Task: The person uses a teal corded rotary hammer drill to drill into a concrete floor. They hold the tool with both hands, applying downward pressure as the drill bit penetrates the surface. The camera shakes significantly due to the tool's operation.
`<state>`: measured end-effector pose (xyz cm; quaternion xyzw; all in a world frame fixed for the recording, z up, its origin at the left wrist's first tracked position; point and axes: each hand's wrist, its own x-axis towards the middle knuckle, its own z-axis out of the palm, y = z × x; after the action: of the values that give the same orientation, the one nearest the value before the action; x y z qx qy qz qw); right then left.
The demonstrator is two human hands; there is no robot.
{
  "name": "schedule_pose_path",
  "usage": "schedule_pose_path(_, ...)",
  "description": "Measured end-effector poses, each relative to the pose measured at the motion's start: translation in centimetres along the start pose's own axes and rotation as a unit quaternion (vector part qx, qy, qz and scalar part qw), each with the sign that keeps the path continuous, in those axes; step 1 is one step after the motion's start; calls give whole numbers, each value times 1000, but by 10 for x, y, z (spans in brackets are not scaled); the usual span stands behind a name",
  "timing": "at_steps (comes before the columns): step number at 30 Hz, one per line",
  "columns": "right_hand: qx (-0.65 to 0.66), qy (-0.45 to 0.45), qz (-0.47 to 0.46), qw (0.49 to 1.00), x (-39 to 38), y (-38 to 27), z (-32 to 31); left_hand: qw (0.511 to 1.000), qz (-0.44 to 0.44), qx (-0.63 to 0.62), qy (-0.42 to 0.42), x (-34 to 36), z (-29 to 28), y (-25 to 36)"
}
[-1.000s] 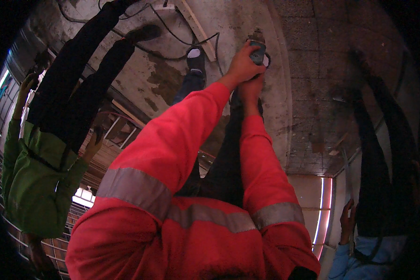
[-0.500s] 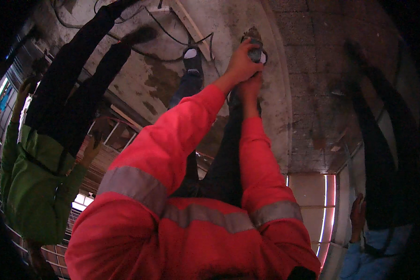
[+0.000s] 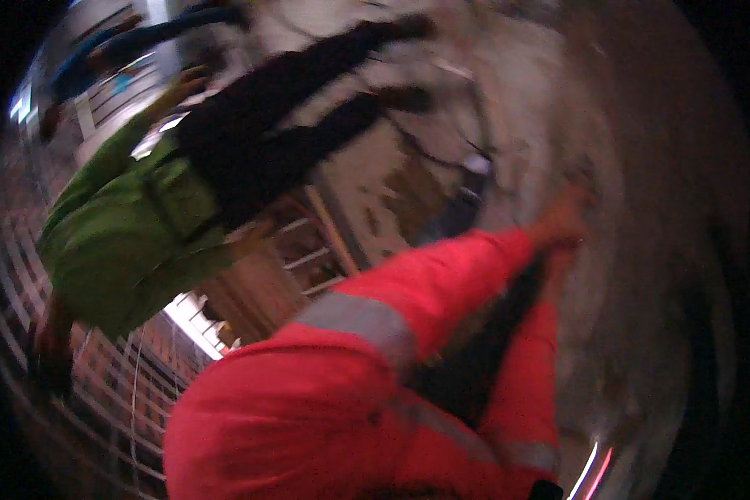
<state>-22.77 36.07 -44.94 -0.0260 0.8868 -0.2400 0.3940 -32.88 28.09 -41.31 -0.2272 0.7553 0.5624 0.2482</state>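
My left hand (image 3: 562, 217), at the end of a red sleeve with a grey band, reaches toward the floor near a small dark object (image 3: 579, 183) that is too blurred to make out clearly. My right hand (image 3: 560, 254) is just below it, partly hidden by the left. The fingers of both hands are smeared by motion. My shod foot (image 3: 475, 175) rests on the concrete left of my hands.
A person in a green top (image 3: 121, 233) and dark trousers is at my left, with another person's blue sleeve (image 3: 83, 62) at upper left. Cables (image 3: 417, 142) cross the stained concrete floor (image 3: 508, 58). Boards and frames (image 3: 308, 242) lie beyond my left arm.
The view has swung and blurred: my hands, the tool and the green-topped person appear further right. The blue-clad person at right has left view; another blue sleeve appears at upper left.
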Motion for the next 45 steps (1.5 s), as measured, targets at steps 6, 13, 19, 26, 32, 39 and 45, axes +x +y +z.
schedule_pose_path(6, 508, 160, 86, 842, 0, -8, 5, 998, 11, 37, 48, -2, -5, -7)
schedule_pose_path(13, 66, 10, 56, 996, -9, 71, 26, 997, 8, -31, 63, -9, 13, 8)
schedule_pose_path(19, 420, 110, 130, 891, -28, -63, -85, 999, 9, 44, 18, -15, -20, 23)
schedule_pose_path(26, 408, 135, 149, 891, -35, -72, -101, 998, 28, 48, 24, -17, -15, 29)
schedule_pose_path(32, 380, 103, 169, 904, -30, -79, -109, 999, 1, 38, 27, -17, -18, 36)
schedule_pose_path(39, 372, 102, 142, 912, -21, -56, -85, 994, 37, 102, 13, -7, -14, 32)
schedule_pose_path(45, 432, 86, 173, 881, 6, -61, -89, 995, 44, 84, -8, 27, -21, 0)
